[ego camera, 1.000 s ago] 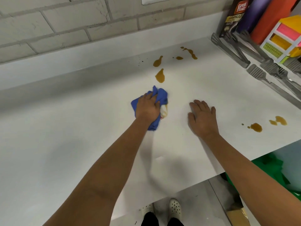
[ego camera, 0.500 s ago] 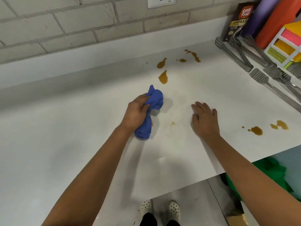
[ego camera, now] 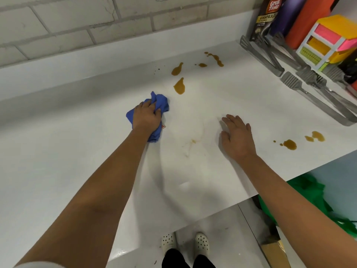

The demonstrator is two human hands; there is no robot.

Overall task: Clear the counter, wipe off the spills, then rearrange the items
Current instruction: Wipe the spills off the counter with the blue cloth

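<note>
Gripping a bunched blue cloth [ego camera: 161, 104], the left hand [ego camera: 147, 117] has its fingers curled over the wad and presses it to the white counter [ego camera: 77, 151]; the hand covers most of the cloth, and a small pale-and-red bit at the cloth's near right edge is too small to identify. The right hand [ego camera: 238, 135] lies flat on the counter to the right, fingers straight and slightly spread, holding nothing. Between the hands, a faint yellowish smear [ego camera: 190, 145]. Just beyond the cloth, brown spills [ego camera: 179, 86], with more drops farther back near the raised white ledge. A second group of brown puddles [ego camera: 289, 144] sits right of the right hand, close to the near edge. Far right: metal tongs [ego camera: 316, 95], a dark packet [ego camera: 267, 14] with its top cut off, and a coloured box [ego camera: 326, 41] running out of frame. Grey brick wall [ego camera: 58, 22] behind; green fabric [ego camera: 309, 192] below the counter, partly hidden.
</note>
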